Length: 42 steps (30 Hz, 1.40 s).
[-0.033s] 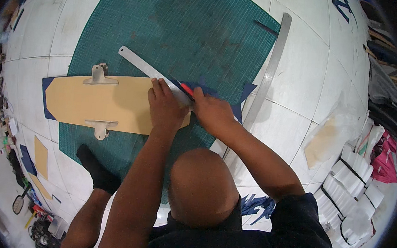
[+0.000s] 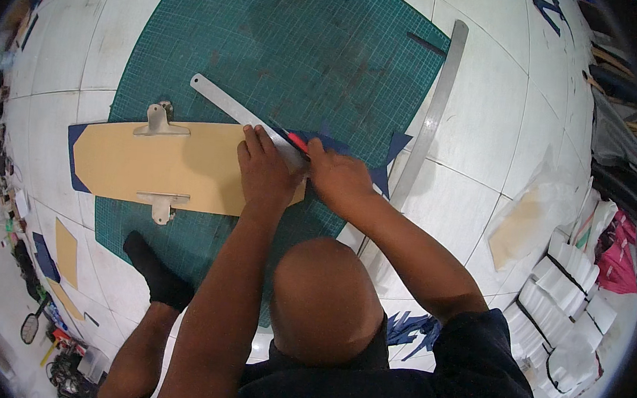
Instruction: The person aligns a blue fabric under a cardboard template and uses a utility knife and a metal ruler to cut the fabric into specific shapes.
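Note:
My left hand (image 2: 268, 169) presses flat on a short steel ruler (image 2: 225, 102), its fingers stretched out. The ruler lies slantwise over the right end of a long tan pattern board (image 2: 149, 159). Dark blue material (image 2: 79, 169) shows under the board's ends. Two metal bulldog clips, an upper clip (image 2: 160, 121) and a lower clip (image 2: 161, 207), grip the left part of the board. My right hand (image 2: 339, 178) is closed around a red utility knife (image 2: 298, 143), beside the ruler's edge. A triangular blue offcut (image 2: 396, 149) lies right of this hand. The blade tip is too small to make out.
A green cutting mat (image 2: 270, 53) lies under the work on white tiles. Along its right side rests a long steel ruler (image 2: 434, 111). My socked foot (image 2: 159, 272) is on the mat's near left. Blue scraps (image 2: 413, 332) and white wrapped bundles (image 2: 541, 314) lie at right.
My right hand and the knife have shifted very slightly up and left along the ruler. My left hand, the board and the clips stay in place.

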{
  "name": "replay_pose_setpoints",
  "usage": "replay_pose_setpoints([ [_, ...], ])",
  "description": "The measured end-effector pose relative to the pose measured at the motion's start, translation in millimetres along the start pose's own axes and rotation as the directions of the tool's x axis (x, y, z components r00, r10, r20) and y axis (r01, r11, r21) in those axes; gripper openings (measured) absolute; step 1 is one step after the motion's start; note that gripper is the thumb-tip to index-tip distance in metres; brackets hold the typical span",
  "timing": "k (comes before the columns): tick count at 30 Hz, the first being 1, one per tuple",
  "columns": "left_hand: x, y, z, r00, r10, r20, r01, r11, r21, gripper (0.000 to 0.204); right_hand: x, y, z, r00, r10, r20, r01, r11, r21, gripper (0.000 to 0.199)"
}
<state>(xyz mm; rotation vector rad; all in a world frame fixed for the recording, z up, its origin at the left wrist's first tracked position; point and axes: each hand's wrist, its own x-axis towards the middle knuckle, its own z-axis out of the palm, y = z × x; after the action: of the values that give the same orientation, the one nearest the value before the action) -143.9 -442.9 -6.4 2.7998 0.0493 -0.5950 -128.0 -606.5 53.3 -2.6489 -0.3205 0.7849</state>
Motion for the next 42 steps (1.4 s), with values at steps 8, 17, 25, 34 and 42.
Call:
replay_pose_setpoints([
  [8,28,-19,44,0.745,0.380,-0.549,-0.387,0.916,0.108,0.100,10,-14,0,0.998,-0.045,0.049,0.044,0.998,0.036,0.023],
  [17,53,-37,41,0.444,0.288,-0.849,-0.556,0.831,-0.009,0.101,-20,-5,-19,0.969,-0.025,0.247,0.020,1.000,0.020,0.029],
  [25,19,-3,27,0.913,0.235,-0.334,-0.256,0.966,-0.023,0.111,-81,44,-23,0.958,0.087,0.274,-0.058,0.992,-0.111,0.026],
  [34,60,-37,56,0.375,0.278,-0.884,-0.648,0.760,-0.036,0.109,-5,-9,3,0.997,-0.064,0.042,0.064,0.998,-0.005,0.024],
  [42,1,5,-6,0.981,0.011,-0.194,-0.028,0.996,-0.085,0.095,0,-5,8,0.998,-0.064,-0.008,0.064,0.998,0.021,0.028],
])
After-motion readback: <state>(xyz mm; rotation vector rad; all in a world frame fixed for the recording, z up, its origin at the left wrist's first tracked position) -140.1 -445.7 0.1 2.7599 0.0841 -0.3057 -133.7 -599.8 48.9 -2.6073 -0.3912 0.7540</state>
